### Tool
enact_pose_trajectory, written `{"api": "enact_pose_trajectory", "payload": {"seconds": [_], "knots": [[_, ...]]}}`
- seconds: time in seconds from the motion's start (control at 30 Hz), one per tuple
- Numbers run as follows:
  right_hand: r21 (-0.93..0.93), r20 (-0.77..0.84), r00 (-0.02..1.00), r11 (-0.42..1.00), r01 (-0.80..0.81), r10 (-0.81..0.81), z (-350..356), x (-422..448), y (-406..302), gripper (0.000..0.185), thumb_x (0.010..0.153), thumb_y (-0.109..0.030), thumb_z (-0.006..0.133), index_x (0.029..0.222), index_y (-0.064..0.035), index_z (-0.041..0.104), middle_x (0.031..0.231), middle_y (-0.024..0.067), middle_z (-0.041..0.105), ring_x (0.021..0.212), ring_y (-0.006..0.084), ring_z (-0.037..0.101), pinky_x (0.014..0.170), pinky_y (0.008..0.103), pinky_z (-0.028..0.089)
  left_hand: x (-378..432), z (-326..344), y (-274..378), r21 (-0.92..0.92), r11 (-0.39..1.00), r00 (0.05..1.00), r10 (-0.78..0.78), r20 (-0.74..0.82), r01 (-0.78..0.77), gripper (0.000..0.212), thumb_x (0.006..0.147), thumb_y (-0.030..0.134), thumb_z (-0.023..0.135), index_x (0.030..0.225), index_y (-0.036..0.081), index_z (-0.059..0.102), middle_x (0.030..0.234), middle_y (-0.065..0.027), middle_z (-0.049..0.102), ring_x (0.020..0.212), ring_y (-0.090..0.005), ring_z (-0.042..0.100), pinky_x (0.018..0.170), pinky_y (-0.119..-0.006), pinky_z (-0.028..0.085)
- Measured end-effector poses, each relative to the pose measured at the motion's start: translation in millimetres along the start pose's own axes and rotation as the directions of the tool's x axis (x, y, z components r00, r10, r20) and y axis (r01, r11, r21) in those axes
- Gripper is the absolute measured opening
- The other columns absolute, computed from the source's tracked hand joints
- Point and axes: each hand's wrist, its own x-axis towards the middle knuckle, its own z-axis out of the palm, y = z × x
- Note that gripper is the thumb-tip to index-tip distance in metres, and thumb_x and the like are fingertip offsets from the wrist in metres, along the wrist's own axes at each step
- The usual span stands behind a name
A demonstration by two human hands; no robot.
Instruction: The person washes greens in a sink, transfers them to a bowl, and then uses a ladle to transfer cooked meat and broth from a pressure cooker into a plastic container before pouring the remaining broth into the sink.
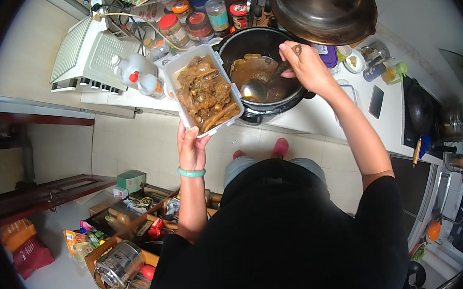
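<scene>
My left hand (pixel 191 148), with a green bangle at the wrist, grips the near end of a clear plastic food container (pixel 182 108). Pieces of braised meat (pixel 204 89) in brown sauce fill it, and it is held beside the left rim of a black pot (pixel 243 44). My right hand (pixel 305 65) is over the pot's right side, closed around the handle of a metal ladle (pixel 254 90). The ladle's bowl is down in the pot, at the brown broth (pixel 256 70). Its lower handle is partly hidden by my fingers and the steam or shadow.
A large dark pan lid (pixel 322 6) stands behind the pot. Jars (pixel 174 29), plastic bottles (pixel 136 72) and a white toaster oven (pixel 95 53) are at the back left. A phone (pixel 376 101) lies on the counter to the right, near a wok (pixel 420 107). Behind me at left is a loaded shelf (pixel 96 255).
</scene>
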Motion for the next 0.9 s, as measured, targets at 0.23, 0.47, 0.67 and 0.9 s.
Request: {"api": "enact_pose_trajectory", "payload": {"seconds": [0.23, 0.47, 0.67, 0.9], "knots": [[0.325, -0.361, 0.916, 0.944, -0.051, 0.174, 21.7, 1.5, 45.6, 0.035, 0.094, -0.022, 0.037, 0.089, 0.0099, 0.049, 0.065, 0.0068, 0.047, 0.060, 0.0146, 0.058, 0.057, 0.0292, 0.057, -3.4, 4.1, 2.7, -0.040, 0.999, 0.998, 0.020, -0.056, -0.022, 0.055, 0.079, 0.012, 0.053, 0.127, -0.002, 0.030, 0.112, -0.0165, 0.051, 0.089, -0.0234, 0.060, 0.074, -0.031, 0.054], [0.563, -0.447, 0.876, 0.818, 0.118, 0.181, 24.0, -17.7, 66.3, 0.029, 0.095, -0.021, 0.033, 0.095, 0.0069, 0.043, 0.082, 0.0068, 0.046, 0.065, 0.0208, 0.061, 0.066, 0.0329, 0.057, -3.2, 8.4, 2.5, -0.106, 0.994, 0.997, 0.000, -0.076, -0.008, 0.053, 0.079, 0.005, 0.052, 0.127, -0.002, 0.031, 0.105, -0.0146, 0.055, 0.079, -0.0198, 0.064, 0.065, -0.027, 0.057], [0.568, -0.447, 0.879, 0.812, 0.136, 0.165, -4.9, -37.6, 39.8, 0.026, 0.094, -0.018, 0.033, 0.094, 0.0066, 0.042, 0.081, 0.0133, 0.051, 0.069, 0.0265, 0.063, 0.066, 0.0342, 0.057, -0.7, -3.9, -2.8, 0.014, 1.000, 1.000, -0.009, -0.008, 0.010, 0.054, 0.081, 0.013, 0.052, 0.126, -0.004, 0.030, 0.115, -0.0196, 0.050, 0.097, -0.0285, 0.058, 0.083, -0.037, 0.052], [0.519, -0.471, 0.879, 0.827, 0.215, 0.067, -39.9, -62.4, -24.0, 0.025, 0.094, -0.019, 0.034, 0.088, 0.0044, 0.040, 0.083, 0.0157, 0.053, 0.072, 0.0315, 0.064, 0.065, 0.0332, 0.058, -1.6, -3.9, -6.9, -0.036, 0.999, 0.999, -0.002, -0.032, 0.001, 0.051, 0.081, 0.011, 0.050, 0.127, -0.004, 0.031, 0.114, -0.0184, 0.051, 0.094, -0.0276, 0.060, 0.080, -0.035, 0.053]]}}
